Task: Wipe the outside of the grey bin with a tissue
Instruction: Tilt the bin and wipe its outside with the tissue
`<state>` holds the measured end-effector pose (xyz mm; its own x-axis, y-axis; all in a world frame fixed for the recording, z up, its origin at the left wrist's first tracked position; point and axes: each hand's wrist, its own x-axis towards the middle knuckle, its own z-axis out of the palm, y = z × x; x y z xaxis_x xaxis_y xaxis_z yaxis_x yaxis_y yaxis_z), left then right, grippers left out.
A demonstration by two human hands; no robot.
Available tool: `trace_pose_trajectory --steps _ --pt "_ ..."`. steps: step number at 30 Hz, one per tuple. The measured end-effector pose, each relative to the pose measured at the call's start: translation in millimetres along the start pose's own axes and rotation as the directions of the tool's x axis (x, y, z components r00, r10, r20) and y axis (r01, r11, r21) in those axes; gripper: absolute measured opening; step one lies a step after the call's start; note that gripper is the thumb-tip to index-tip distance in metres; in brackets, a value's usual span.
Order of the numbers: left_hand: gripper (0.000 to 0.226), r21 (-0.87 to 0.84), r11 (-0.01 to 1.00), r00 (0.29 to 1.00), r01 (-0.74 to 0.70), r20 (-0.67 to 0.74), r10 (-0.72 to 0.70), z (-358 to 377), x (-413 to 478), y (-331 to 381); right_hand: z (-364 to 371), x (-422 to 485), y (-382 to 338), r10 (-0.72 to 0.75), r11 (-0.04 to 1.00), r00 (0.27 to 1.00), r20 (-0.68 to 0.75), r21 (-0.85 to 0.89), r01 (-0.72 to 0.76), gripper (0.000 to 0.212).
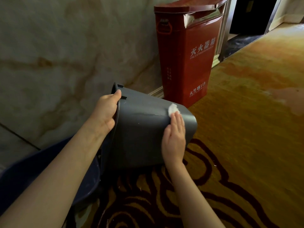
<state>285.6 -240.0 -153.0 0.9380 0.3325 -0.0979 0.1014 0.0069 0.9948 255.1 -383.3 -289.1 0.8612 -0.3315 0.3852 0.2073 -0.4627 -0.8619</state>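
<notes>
The grey bin point(141, 129) is tipped on its side in mid-air, its open mouth towards me and its base pointing away to the right. My left hand point(106, 111) grips the bin's rim at the left, thumb on top. My right hand point(175, 137) lies flat on the bin's outer wall near the base, fingers together. It presses a small white tissue point(172, 109) against the wall; the tissue peeks out beyond the fingertips. A pale streak runs along the bin's side between my two hands.
A red fire extinguisher box point(187, 60) stands against the marble wall point(65, 46) just behind the bin. Patterned yellow and dark red carpet point(246, 129) covers the floor. A dark blue round object point(85, 183) sits low at the left under my arm. A dark doorway point(250, 15) lies at the far right.
</notes>
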Motion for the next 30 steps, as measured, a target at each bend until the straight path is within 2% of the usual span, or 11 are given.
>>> trace_pose_trajectory --steps 6,8,11,15,19,22,25,27,30 --pt "0.027 -0.011 0.999 0.999 0.032 0.03 -0.032 4 5 2 -7 19 9 0.199 0.98 0.98 -0.027 -0.011 -0.2 0.044" --pt "0.027 -0.022 0.998 0.998 0.061 0.02 -0.06 4 7 3 0 18 -7 0.196 0.98 0.98 -0.014 0.018 -0.196 0.045" --pt "0.027 -0.054 0.995 0.996 0.089 0.033 -0.087 3 9 3 15 -8 -44 -0.03 0.996 0.999 0.038 0.08 0.027 0.046" --pt "0.028 -0.087 0.992 0.996 0.088 0.027 -0.085 2 10 1 35 -58 -79 -0.375 0.921 0.925 0.064 0.135 0.364 0.04" --pt "0.027 -0.087 0.993 0.996 0.079 0.047 -0.076 6 6 0 37 -44 -74 -0.419 0.904 0.907 -0.047 0.068 0.421 0.026" --pt "0.027 -0.072 0.996 0.996 0.054 0.078 -0.048 10 2 1 36 -28 -65 -0.465 0.885 0.884 -0.052 0.007 0.466 0.015" --pt "0.027 -0.042 0.997 0.995 0.06 0.083 -0.057 7 1 2 27 -27 -36 -0.371 0.929 0.928 -0.035 -0.019 0.37 0.014" --pt "0.026 -0.027 0.996 0.995 0.08 0.07 -0.078 1 1 3 16 -26 -8 -0.191 0.982 0.978 -0.083 -0.001 0.191 0.012" --pt "0.025 -0.029 0.995 0.994 0.098 0.041 -0.097 -4 2 4 5 -13 17 0.062 0.997 0.992 -0.107 0.053 -0.056 0.016"
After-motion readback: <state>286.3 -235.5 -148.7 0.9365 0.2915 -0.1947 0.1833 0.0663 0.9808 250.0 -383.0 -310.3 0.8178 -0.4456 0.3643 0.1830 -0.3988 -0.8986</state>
